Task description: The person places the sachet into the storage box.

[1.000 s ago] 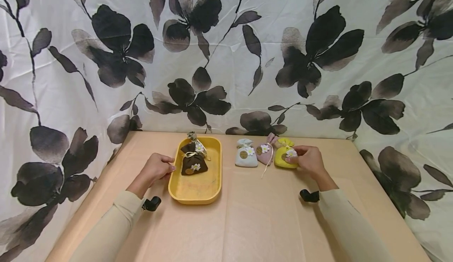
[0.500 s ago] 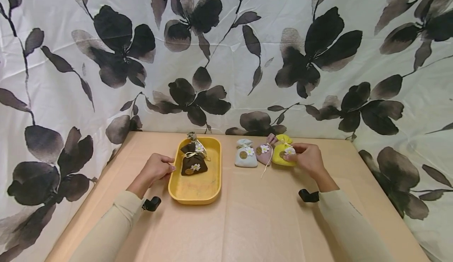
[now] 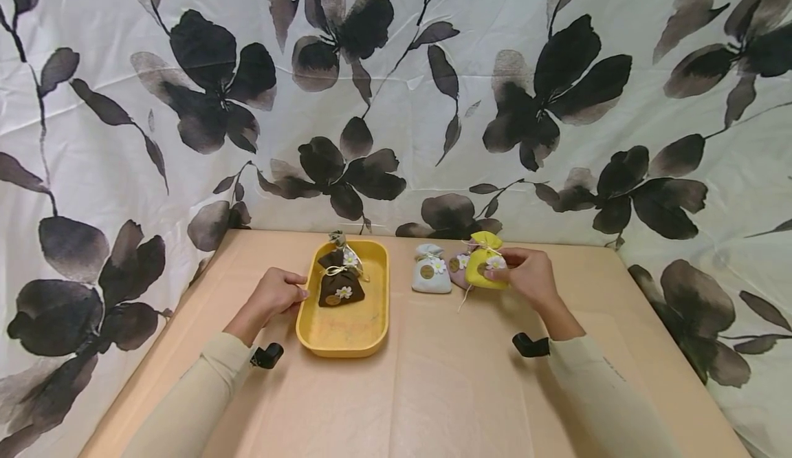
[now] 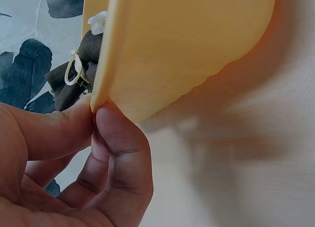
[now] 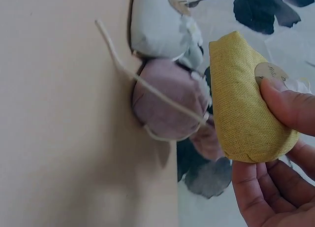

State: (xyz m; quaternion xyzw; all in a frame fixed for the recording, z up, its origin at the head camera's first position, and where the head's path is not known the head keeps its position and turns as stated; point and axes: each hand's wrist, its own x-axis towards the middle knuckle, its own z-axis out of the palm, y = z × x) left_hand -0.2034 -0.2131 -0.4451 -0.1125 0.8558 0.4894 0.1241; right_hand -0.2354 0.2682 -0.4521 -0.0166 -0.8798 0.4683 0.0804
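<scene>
Sleeves nearest the camera, then the hands: left hand (image 3: 275, 295) pinches the rim of the yellow tray (image 3: 342, 331), thumb and fingers closed on its edge, brown pouch (image 3: 339, 286) lying inside. Right hand (image 3: 524, 276) grips the yellow pouch (image 3: 482, 269), lifted just off the table (image 3: 433, 389), right next to the pink pouch (image 5: 170, 99) and white pouch (image 3: 430, 270). Pink one's loose string (image 5: 147, 86) trails close by, so it could probably snag and get dragged along.

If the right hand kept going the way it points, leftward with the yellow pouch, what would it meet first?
Probably the pink pouch, right beside the yellow pouch that the right hand holds lifted; the white pouch lies beyond it. Depth is unclear, so it might pass above.
</scene>
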